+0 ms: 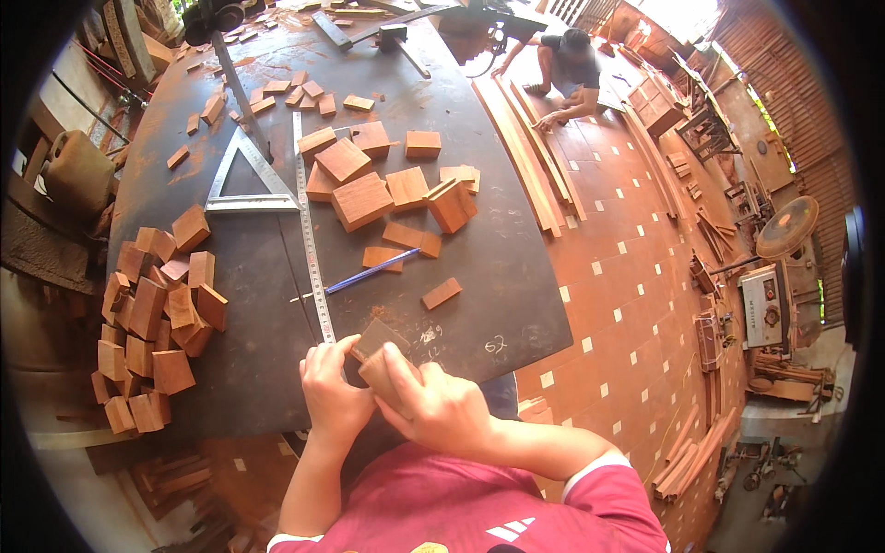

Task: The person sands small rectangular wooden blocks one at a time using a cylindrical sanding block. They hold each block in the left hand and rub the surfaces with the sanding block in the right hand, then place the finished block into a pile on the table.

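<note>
Close to my chest, at the table's near edge, both hands meet around small wooden pieces. My right hand (pixel 441 404) is closed on a wooden block (pixel 380 373), its index finger lying along the top. My left hand (pixel 334 385) is closed too, thumb and fingertips pinching a flat brown wooden piece (pixel 384 335) that touches the block. Whether the two are one piece I cannot tell. Just beyond them a tape measure strip (pixel 313 258) lies lengthwise on the dark table (pixel 516 304). A blue pen (pixel 373 270) rests across it, and a small block (pixel 442 293) lies to the right.
Stacked blocks (pixel 147 313) crowd the table's left side; more blocks (pixel 362 201) are grouped beyond the pen. A metal set square (pixel 253 177) lies beside the tape strip. A co-worker (pixel 567 74) crouches by long planks (pixel 521 157) on the tiled floor. A fan (pixel 786 227) stands far right.
</note>
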Demonstrator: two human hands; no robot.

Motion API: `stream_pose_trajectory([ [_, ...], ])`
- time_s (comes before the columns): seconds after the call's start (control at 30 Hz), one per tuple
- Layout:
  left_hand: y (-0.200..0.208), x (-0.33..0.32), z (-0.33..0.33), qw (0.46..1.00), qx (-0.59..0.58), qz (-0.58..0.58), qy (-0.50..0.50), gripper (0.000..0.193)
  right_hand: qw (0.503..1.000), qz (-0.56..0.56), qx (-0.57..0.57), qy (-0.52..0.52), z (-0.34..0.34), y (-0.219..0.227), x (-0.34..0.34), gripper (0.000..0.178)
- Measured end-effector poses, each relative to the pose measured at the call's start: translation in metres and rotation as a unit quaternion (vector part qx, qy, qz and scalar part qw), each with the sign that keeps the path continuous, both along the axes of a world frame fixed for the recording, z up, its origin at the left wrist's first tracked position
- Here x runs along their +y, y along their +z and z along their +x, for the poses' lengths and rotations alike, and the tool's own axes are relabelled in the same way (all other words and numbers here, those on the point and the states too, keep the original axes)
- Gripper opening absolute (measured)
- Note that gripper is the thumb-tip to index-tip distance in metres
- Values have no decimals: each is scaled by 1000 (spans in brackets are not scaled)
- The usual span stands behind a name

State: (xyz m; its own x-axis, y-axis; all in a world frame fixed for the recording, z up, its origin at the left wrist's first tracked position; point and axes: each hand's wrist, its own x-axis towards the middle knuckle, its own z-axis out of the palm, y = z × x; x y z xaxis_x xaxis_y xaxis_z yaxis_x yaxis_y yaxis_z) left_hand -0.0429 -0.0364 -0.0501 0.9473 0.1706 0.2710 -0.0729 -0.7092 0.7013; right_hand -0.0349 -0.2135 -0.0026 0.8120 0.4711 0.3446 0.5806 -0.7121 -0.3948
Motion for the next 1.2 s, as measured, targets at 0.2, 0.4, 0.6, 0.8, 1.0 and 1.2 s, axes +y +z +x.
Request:
stream_pose_trajectory([
  [0.2, 3, -3, 1, 1000, -13, 8, -6, 52, 999, 25, -14, -31, 31, -4, 1, 75],
  [0.4, -6, 2, 0, 1000, -5, 3, -7, 58, 999, 4, -13, 31, 6, -3, -7, 77],
  [0.6, -1, -2, -1, 1000, 5, -4, -1, 58, 999, 23, -32, -20, 22, -7, -5, 75],
  [0.8, -1, -1, 0, 1000, 0, -6, -5, 59, 999, 18, -5, 41, 19, 3, -21, 77],
  [1.0, -2, -4, -1, 1000, -5, 1, 9, 59, 996, 30, -14, 86, 3, 1, -18, 75],
  [1.2, 2, -6, 0, 1000, -1, 11, 12, 59, 999, 32, -14, -5, 19, 0, -29, 76],
])
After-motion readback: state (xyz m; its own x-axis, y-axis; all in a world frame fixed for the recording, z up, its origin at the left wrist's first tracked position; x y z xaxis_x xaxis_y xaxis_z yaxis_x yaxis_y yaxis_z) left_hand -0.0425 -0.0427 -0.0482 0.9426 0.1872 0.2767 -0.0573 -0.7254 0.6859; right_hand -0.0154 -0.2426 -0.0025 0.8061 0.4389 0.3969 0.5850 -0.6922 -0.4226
